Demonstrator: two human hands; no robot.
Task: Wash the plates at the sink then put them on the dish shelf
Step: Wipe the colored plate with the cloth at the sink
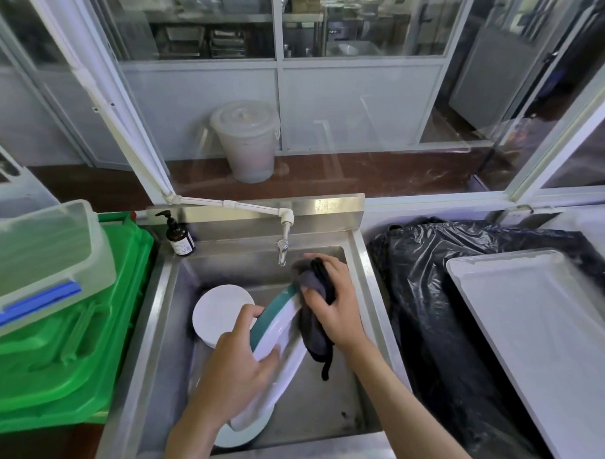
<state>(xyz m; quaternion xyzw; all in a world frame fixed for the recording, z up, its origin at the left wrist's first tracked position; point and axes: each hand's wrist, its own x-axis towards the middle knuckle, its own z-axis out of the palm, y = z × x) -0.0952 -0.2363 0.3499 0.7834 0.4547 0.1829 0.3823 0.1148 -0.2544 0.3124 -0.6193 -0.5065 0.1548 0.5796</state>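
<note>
The white, teal-rimmed oval plate (277,336) stood tilted in the steel sink (337,393), gripped by the left hand (237,365); at its one-o'clock rim, the right hand (334,297) clutched a dark grey cloth (313,328). Scrubbing seemed underway; next, probably rinsing under the tap (283,245).

A single wide-angle head camera looks forward and steeply down from close above the steel sink (161,337), with glass partitions (362,21) beyond.

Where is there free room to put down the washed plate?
The white tray on the right, over the black bag, is bare. The sink floor right of the held plate is also free. Its left side is crowded with other plates, left hand and right hand.
</note>
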